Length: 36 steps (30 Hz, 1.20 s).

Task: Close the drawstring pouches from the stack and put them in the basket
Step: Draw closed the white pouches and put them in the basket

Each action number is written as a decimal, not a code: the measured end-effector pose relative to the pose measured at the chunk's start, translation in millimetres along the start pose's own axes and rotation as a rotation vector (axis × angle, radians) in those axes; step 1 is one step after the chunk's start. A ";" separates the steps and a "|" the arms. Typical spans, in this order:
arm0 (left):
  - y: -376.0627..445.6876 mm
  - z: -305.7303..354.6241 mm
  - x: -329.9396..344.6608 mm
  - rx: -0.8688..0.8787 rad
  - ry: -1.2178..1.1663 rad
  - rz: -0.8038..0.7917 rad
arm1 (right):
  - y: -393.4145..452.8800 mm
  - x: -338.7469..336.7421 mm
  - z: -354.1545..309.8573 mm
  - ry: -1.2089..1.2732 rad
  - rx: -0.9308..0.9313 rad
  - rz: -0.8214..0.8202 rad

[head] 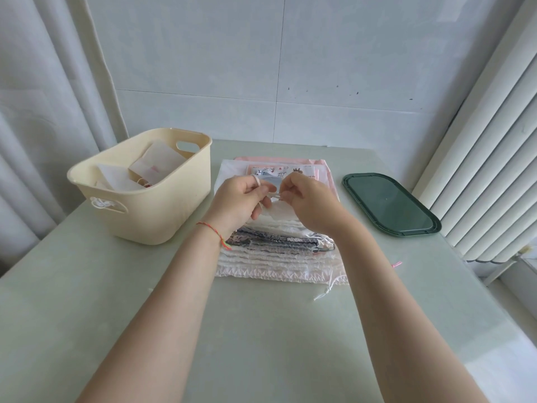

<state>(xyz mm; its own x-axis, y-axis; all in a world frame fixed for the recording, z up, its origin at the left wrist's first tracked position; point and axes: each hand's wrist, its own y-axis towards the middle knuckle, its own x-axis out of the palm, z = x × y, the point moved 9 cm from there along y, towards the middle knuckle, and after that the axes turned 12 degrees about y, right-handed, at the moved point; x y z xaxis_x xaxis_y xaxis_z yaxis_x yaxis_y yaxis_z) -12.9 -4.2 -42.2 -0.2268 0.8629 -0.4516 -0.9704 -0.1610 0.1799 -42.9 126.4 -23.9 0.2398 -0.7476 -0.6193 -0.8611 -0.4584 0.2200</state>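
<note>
Pale green surface (116, 286) by white walls: one basket (151, 205), one pouch stack (279, 257); both hands (279, 202) pinch one white drawstring (276, 195).

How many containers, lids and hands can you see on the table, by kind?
Cream basket: 1
Dark green lid: 1
Hands: 2, left hand and right hand
Pouch stack: 1
Total: 5

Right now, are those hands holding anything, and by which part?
Both: the left hand and right hand pinch the white drawstring of a white pouch above the stack.
</note>
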 end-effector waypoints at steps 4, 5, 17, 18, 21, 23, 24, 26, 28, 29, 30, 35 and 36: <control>1.1 3.4 5.8 0.065 0.079 -0.036 | -3.6 4.0 -7.8 0.187 -0.022 -0.027; 1.0 3.9 6.6 0.072 0.082 -0.035 | -4.7 5.8 -10.1 0.230 -0.030 -0.041; -2.8 -1.9 -4.5 -0.019 -0.066 0.082 | -6.4 -1.5 -14.1 0.150 -0.002 0.050; -3.5 -2.8 -4.7 -0.026 -0.103 0.077 | -6.3 -1.4 -14.6 0.135 -0.003 0.054; -3.9 -2.6 -3.5 -0.038 -0.136 0.049 | -6.0 -2.7 -15.4 0.116 -0.008 0.070; -3.9 -1.5 -2.1 -0.050 -0.158 0.017 | -4.9 -5.2 -14.8 0.089 -0.022 0.098; -4.2 -0.5 -1.8 -0.051 -0.163 -0.002 | -4.2 -6.9 -14.3 0.074 -0.029 0.116; -5.1 1.7 -2.1 -0.046 -0.142 -0.037 | -3.6 -9.6 -13.3 0.066 -0.035 0.141; -5.3 2.9 -2.4 -0.036 -0.071 -0.063 | -3.4 -10.5 -13.6 0.046 -0.041 0.148; -4.6 2.0 -3.0 -0.037 -0.018 -0.061 | -3.5 -10.5 -14.4 0.032 -0.046 0.148; -3.6 0.9 -4.0 -0.039 0.038 -0.046 | -3.6 -10.2 -15.0 0.021 -0.049 0.149; 0.3 2.1 -1.9 -0.010 0.217 -0.003 | -3.8 -10.9 -17.6 0.001 -0.063 0.167; 0.3 2.8 -2.2 -0.006 0.235 0.005 | -3.7 -11.1 -18.3 -0.010 -0.068 0.169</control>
<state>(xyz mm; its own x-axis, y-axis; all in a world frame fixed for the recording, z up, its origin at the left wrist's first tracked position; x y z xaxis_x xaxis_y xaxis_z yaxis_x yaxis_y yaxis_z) -12.5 -4.9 -38.7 -0.2439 0.7267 -0.6422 -0.9696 -0.1682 0.1779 -34.3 127.7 -4.0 0.0893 -0.8121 -0.5767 -0.8565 -0.3581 0.3716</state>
